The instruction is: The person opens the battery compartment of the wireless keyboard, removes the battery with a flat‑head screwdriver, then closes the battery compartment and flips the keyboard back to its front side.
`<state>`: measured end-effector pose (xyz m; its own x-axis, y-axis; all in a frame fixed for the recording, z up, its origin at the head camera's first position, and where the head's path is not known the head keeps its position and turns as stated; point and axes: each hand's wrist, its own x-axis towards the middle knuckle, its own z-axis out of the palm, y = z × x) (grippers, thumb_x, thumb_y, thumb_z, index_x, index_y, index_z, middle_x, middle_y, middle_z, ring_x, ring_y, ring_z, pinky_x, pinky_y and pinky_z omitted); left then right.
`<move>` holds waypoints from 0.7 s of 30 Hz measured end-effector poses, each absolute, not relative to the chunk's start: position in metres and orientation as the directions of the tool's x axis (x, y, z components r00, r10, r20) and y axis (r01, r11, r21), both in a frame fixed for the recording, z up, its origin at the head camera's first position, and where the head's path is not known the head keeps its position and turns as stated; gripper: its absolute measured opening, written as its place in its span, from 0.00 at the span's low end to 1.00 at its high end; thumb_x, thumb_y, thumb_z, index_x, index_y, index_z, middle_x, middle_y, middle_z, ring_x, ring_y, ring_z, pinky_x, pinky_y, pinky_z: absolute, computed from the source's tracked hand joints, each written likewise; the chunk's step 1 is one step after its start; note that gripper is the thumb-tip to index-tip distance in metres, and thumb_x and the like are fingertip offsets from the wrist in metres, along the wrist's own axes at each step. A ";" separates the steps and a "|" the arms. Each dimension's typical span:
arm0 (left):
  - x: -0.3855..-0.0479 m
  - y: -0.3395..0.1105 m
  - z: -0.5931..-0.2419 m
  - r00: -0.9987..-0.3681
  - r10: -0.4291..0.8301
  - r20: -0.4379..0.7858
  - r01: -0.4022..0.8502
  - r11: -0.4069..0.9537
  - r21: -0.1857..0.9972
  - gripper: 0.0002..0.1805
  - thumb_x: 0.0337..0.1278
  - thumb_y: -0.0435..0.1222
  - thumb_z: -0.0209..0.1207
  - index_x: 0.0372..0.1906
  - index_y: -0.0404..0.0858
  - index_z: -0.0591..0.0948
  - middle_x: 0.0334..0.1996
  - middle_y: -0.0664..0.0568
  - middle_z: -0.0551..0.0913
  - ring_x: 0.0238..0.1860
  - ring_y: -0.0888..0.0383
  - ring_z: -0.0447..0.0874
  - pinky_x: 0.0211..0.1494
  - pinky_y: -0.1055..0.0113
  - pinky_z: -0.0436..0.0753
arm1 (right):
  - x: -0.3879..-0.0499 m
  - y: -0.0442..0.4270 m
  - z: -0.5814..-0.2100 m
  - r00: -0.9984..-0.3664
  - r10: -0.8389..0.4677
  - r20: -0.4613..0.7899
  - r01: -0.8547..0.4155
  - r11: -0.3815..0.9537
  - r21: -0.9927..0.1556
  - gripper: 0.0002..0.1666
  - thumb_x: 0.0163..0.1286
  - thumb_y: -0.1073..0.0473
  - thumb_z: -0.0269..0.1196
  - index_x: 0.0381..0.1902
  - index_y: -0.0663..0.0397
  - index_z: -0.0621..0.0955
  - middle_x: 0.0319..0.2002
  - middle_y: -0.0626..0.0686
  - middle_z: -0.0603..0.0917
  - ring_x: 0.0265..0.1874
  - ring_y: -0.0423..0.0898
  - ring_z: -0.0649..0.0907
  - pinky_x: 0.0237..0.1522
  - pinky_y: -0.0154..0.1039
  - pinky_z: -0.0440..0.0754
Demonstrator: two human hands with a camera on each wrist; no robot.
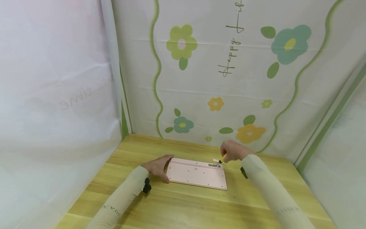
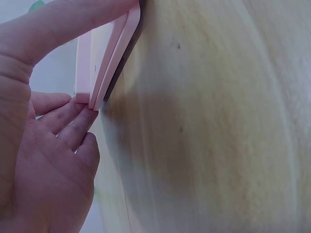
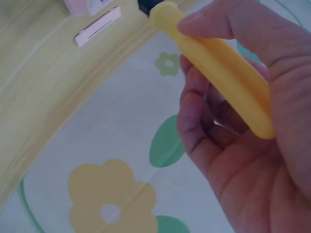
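A flat pink keyboard (image 1: 197,175) lies face down, with several small screw spots on its back. My left hand (image 1: 157,167) holds its left end, thumb at the front edge and fingers at the back edge. Near its back right corner, a narrow slot (image 1: 213,165) is uncovered. Over that corner my right hand (image 1: 233,150) grips a screwdriver (image 3: 218,73) by its yellow handle, below a black collar. The tip points at the slot; whether it touches is too small to tell. A small pink cover strip (image 3: 98,26) lies on the table just behind the keyboard.
The wooden table (image 1: 177,206) extends in front of the keyboard and to both sides. A white cloth with printed flowers (image 1: 183,43) hangs at its back edge, close behind my right hand. Further white cloths (image 1: 57,127) hang left and right.
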<state>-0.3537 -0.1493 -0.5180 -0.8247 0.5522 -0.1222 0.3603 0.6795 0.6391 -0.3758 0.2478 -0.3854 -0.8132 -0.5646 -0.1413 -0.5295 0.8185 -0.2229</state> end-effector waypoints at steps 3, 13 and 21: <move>-0.354 -0.149 -0.518 -0.827 0.548 -0.127 0.354 0.683 0.639 0.71 0.40 0.44 0.86 0.86 0.37 0.51 0.84 0.41 0.56 0.84 0.39 0.55 0.85 0.42 0.62 | -0.373 0.238 -0.383 -0.824 -0.544 -0.156 -0.511 0.834 -0.209 0.22 0.52 0.75 0.72 0.14 0.48 0.73 0.16 0.43 0.68 0.18 0.39 0.65 0.23 0.33 0.64; -0.356 -0.150 -0.520 -0.831 0.542 -0.129 0.350 0.688 0.636 0.71 0.39 0.45 0.86 0.85 0.37 0.52 0.84 0.40 0.56 0.84 0.39 0.55 0.84 0.41 0.62 | -0.378 0.252 -0.397 -0.834 -0.545 -0.089 -0.522 0.830 -0.197 0.17 0.56 0.70 0.78 0.19 0.50 0.81 0.21 0.44 0.78 0.23 0.40 0.72 0.29 0.34 0.74; -0.357 -0.149 -0.520 -0.830 0.545 -0.119 0.356 0.682 0.639 0.71 0.38 0.44 0.87 0.85 0.36 0.53 0.84 0.39 0.58 0.84 0.38 0.56 0.84 0.40 0.62 | -0.386 0.295 -0.416 -0.806 -0.591 -0.037 -0.530 0.748 -0.399 0.12 0.62 0.66 0.76 0.21 0.53 0.86 0.19 0.44 0.81 0.19 0.35 0.70 0.25 0.31 0.71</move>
